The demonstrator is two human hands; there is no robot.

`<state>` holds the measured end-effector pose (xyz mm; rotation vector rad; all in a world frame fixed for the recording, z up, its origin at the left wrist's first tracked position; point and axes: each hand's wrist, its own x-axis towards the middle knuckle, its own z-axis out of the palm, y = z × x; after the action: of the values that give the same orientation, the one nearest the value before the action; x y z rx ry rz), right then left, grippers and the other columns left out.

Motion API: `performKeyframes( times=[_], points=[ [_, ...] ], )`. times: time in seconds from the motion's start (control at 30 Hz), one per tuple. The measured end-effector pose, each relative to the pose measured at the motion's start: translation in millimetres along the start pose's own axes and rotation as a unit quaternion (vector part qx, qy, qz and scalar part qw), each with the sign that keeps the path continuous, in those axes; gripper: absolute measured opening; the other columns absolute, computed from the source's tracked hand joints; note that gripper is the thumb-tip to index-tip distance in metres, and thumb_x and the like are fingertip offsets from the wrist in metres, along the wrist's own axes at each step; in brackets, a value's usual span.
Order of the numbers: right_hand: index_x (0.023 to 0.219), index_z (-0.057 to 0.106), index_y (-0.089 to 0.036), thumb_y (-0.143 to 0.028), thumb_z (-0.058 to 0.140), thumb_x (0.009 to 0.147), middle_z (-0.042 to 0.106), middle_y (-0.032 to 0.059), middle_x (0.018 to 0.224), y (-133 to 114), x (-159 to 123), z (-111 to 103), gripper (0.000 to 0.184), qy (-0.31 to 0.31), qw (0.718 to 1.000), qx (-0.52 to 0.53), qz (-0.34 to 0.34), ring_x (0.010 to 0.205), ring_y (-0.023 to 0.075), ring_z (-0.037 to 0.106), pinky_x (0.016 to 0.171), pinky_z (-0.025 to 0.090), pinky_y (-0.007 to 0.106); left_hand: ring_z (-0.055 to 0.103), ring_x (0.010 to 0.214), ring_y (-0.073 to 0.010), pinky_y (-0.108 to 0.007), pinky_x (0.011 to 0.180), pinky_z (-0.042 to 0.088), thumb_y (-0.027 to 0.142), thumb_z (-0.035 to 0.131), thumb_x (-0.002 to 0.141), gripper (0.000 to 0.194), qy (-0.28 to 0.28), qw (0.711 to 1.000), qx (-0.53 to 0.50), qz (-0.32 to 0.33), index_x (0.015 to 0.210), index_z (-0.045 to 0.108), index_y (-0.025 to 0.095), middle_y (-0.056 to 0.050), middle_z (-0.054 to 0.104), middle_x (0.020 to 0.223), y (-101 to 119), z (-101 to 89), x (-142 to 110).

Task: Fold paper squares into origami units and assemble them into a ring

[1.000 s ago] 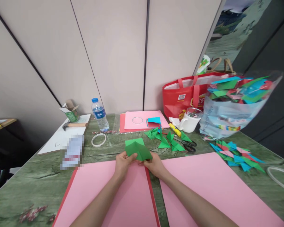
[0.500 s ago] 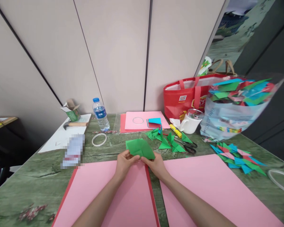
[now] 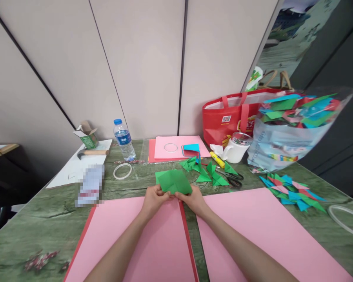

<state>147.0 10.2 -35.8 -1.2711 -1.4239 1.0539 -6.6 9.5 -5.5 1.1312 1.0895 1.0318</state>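
Note:
A creased sheet of green paper (image 3: 174, 181) is held up between both hands, just above the far edge of the left pink sheet (image 3: 153, 239). My left hand (image 3: 153, 200) pinches its lower left edge, thumb in front. At the lower right edge, my right hand (image 3: 193, 199) grips it with the thumb on the near side. The other fingers are partly hidden behind the paper. Folded green paper pieces (image 3: 213, 174) lie beyond it to the right, beside black-handled scissors (image 3: 234, 179).
Farther back are a water bottle (image 3: 124, 141), hammer (image 3: 92, 152), white ring (image 3: 122, 171), yellow glue stick (image 3: 217, 159), white mug (image 3: 237, 149) and red bag (image 3: 214, 121). On the right stand a plastic bag of folded papers (image 3: 282, 145) and a colourful folded-paper ring (image 3: 294, 192).
Both hands keep hold of the green paper in nearly the same place. The paper's upper left part looks slightly more separated into two layers. The view has shifted slightly.

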Motion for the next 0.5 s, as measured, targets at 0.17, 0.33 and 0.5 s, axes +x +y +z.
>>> performKeyframes(
  times=[0.17, 0.33, 0.5],
  points=[
    [0.058, 0.05, -0.017, -0.034, 0.063, 0.062, 0.055, -0.0027, 0.047, -0.5, 2.4, -3.6, 0.021, -0.024, 0.999, 0.041, 0.013, 0.045, 0.0123, 0.048, 0.045, 0.037, 0.023, 0.066, 0.069, -0.0238, -0.037, 0.07, 0.051, 0.037, 0.07, 0.056, 0.029, -0.03, 0.999, -0.015, -0.018, 0.069, 0.06, 0.013, -0.001, 0.067, 0.058, -1.9, -2.7, 2.2],
    [0.064, 0.05, -0.017, -0.034, 0.065, 0.061, 0.054, -0.004, 0.049, -2.9, 2.9, -3.7, 0.023, -0.024, 0.997, 0.078, 0.016, 0.045, 0.0119, 0.048, 0.045, 0.037, 0.023, 0.065, 0.074, -0.0228, -0.036, 0.072, 0.05, 0.032, 0.067, 0.06, 0.022, -0.087, 0.995, -0.05, -0.027, 0.073, 0.059, 0.015, -0.003, 0.068, 0.066, 1.3, -7.3, 3.5],
    [0.061, 0.053, -0.016, -0.038, 0.066, 0.061, 0.059, -0.0013, 0.051, -5.7, 2.1, -4.2, 0.025, 0.001, 0.997, 0.075, 0.022, 0.048, 0.0138, 0.053, 0.049, 0.042, 0.026, 0.066, 0.074, -0.0221, -0.036, 0.071, 0.049, 0.033, 0.065, 0.063, 0.037, -0.084, 0.99, -0.099, -0.054, 0.095, 0.054, 0.017, -0.005, 0.068, 0.07, 8.0, -8.4, 3.7]
  ],
)
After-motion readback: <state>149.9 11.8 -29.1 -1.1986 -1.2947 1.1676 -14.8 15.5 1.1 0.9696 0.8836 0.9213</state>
